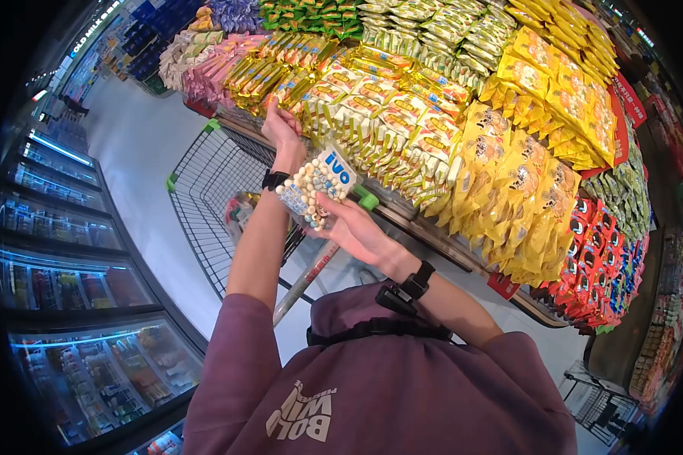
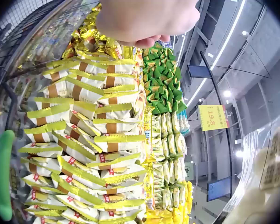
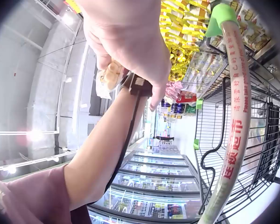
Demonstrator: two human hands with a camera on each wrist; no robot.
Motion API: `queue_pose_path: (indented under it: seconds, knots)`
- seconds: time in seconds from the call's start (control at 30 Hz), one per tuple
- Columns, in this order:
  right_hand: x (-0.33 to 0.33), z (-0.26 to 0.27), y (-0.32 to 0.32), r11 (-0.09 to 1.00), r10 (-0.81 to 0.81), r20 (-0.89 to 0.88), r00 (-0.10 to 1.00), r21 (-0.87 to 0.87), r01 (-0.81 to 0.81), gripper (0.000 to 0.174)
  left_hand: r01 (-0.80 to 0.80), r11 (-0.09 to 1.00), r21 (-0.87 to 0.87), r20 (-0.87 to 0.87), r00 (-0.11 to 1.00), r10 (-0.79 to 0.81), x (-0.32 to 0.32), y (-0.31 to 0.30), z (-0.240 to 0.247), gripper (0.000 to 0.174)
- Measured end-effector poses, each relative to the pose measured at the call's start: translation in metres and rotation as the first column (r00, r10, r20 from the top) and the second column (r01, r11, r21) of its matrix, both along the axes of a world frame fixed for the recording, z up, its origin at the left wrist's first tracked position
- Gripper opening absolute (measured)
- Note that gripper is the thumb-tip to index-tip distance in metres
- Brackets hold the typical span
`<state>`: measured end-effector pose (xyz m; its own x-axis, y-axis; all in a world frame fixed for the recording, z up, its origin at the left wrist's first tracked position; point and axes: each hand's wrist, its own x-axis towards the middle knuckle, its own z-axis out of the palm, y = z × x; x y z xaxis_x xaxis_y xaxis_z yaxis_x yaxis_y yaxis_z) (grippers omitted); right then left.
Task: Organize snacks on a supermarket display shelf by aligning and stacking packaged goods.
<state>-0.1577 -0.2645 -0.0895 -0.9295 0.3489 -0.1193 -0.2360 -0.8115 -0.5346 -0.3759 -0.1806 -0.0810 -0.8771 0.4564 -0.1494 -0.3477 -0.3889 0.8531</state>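
Observation:
My right hand (image 1: 353, 229) grips a clear snack bag (image 1: 315, 186) of small round cream pieces with a blue-lettered label, thumb across its front. The bag overlaps my left forearm in the head view; in the right wrist view, part of the bag (image 3: 113, 74) shows beside the right hand (image 3: 130, 42). My left hand (image 1: 282, 127) is raised beyond the bag, fingers loosely bent, near the gold packets (image 1: 269, 72) on the display. White-and-green packets (image 1: 387, 114) lie close to its right. In the left wrist view, the left hand (image 2: 147, 18) shows at the top, holding nothing visible.
A wire shopping cart (image 1: 212, 182) with green corners and a printed handle (image 1: 307, 279) stands against the display, a package (image 1: 240, 211) inside. Yellow bags (image 1: 516, 189) fill the right of the display. Glass-topped freezers (image 1: 76, 292) line the left. A price sign (image 2: 213, 117) hangs above.

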Motion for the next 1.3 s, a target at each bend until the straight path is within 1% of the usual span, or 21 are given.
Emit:
queue_pose_path:
  seconds: [0.07, 0.17, 0.2, 0.3, 0.33, 0.43, 0.47, 0.57, 0.63, 0.7, 0.73, 0.77, 0.83, 0.87, 0.93, 0.97, 1.03, 1.07, 1.17, 1.2, 1.3]
  knots:
    - [-0.009, -0.003, -0.003, 1.0, 0.024, 0.022, 0.999, -0.016, -0.024, 0.033, -0.063, 0.995, -0.072, -0.117, 0.992, 0.054, 0.003, 0.0, -0.006, 0.048]
    - [-0.016, -0.005, -0.006, 0.999, 0.009, 0.02, 1.0, -0.051, -0.008, 0.031, -0.291, 0.889, -0.355, -0.557, 0.829, 0.049, 0.001, 0.0, -0.03, 0.049]
    - [-0.017, -0.005, -0.006, 0.997, 0.015, 0.023, 1.0, -0.071, -0.013, 0.031, -0.293, 0.857, -0.425, -0.567, 0.824, 0.0, 0.004, -0.004, -0.027, 0.045]
    - [-0.014, -0.004, -0.007, 0.998, 0.042, 0.012, 0.999, -0.046, -0.042, 0.03, -0.186, 0.885, -0.426, -0.466, 0.884, -0.039, -0.003, 0.001, -0.033, 0.045]
    - [-0.012, -0.004, -0.007, 0.999, 0.043, 0.002, 0.999, -0.031, -0.043, 0.031, -0.095, 0.905, -0.416, -0.458, 0.881, -0.117, -0.003, -0.001, -0.026, 0.045]
    - [-0.002, 0.002, -0.007, 0.997, 0.067, -0.009, 0.998, 0.045, -0.066, 0.033, 0.217, 0.964, -0.151, -0.183, 0.953, -0.243, 0.014, -0.009, 0.015, 0.042]
    - [0.007, 0.008, -0.008, 0.992, 0.082, 0.004, 0.997, 0.093, -0.082, 0.034, 0.262, 0.964, -0.042, -0.166, 0.95, -0.266, 0.02, -0.014, 0.024, 0.036]
    - [0.032, 0.004, -0.003, 0.959, 0.108, 0.122, 0.987, 0.247, -0.136, 0.04, 0.276, 0.957, 0.086, -0.133, 0.955, -0.264, 0.034, -0.031, 0.04, 0.037]
    - [0.051, 0.013, 0.001, 0.906, 0.096, 0.15, 0.984, 0.396, -0.149, 0.041, 0.352, 0.936, -0.007, -0.246, 0.907, -0.343, 0.047, -0.048, 0.045, 0.039]
    - [0.069, 0.024, 0.007, 0.825, -0.056, 0.224, 0.973, 0.56, -0.081, 0.039, 0.405, 0.901, -0.154, -0.352, 0.83, -0.433, 0.066, -0.062, 0.051, 0.039]
    - [0.078, 0.039, 0.011, 0.843, -0.106, 0.23, 0.967, 0.536, -0.035, 0.039, 0.446, 0.869, -0.216, -0.388, 0.777, -0.495, 0.075, -0.07, 0.054, 0.04]
    - [0.086, 0.059, 0.015, 0.857, -0.158, 0.239, 0.958, 0.514, 0.013, 0.04, 0.459, 0.856, -0.237, -0.364, 0.776, -0.516, 0.088, -0.076, 0.059, 0.042]
    - [0.098, 0.082, 0.022, 0.841, -0.323, 0.204, 0.924, 0.51, 0.181, 0.038, 0.493, 0.813, -0.312, -0.414, 0.699, -0.583, 0.106, -0.085, 0.062, 0.045]
    - [0.104, 0.088, 0.028, 0.818, -0.402, 0.187, 0.896, 0.513, 0.26, 0.038, 0.538, 0.792, -0.288, -0.395, 0.687, -0.61, 0.118, -0.088, 0.065, 0.046]
    - [0.115, 0.093, 0.039, 0.719, -0.539, 0.221, 0.813, 0.623, 0.307, 0.035, 0.646, 0.724, -0.243, -0.332, 0.645, -0.688, 0.14, -0.093, 0.067, 0.05]
    - [0.119, 0.094, 0.045, 0.665, -0.602, 0.23, 0.764, 0.673, 0.322, 0.034, 0.666, 0.714, -0.216, -0.335, 0.637, -0.695, 0.15, -0.094, 0.068, 0.044]
    - [0.125, 0.096, 0.052, 0.625, -0.649, 0.233, 0.724, 0.706, 0.333, 0.033, 0.761, 0.645, -0.076, -0.284, 0.603, -0.745, 0.171, -0.091, 0.071, 0.034]
    - [0.126, 0.099, 0.053, 0.62, -0.663, 0.218, 0.717, 0.697, 0.361, 0.034, 0.791, 0.609, -0.061, -0.278, 0.573, -0.771, 0.177, -0.087, 0.075, 0.022]
    - [0.137, 0.111, 0.055, 0.584, -0.703, 0.182, 0.687, 0.698, 0.413, 0.037, 0.763, 0.631, -0.138, -0.308, 0.572, -0.76, 0.2, -0.076, 0.09, 0.02]
    - [0.14, 0.115, 0.058, 0.568, -0.718, 0.167, 0.676, 0.702, 0.429, 0.038, 0.76, 0.636, -0.135, -0.254, 0.593, -0.764, 0.201, -0.072, 0.086, 0.024]
    - [0.156, 0.119, 0.071, 0.428, -0.774, 0.173, 0.609, 0.851, 0.303, 0.035, 0.737, 0.665, -0.121, -0.361, 0.592, -0.721, 0.21, -0.059, 0.091, 0.024]
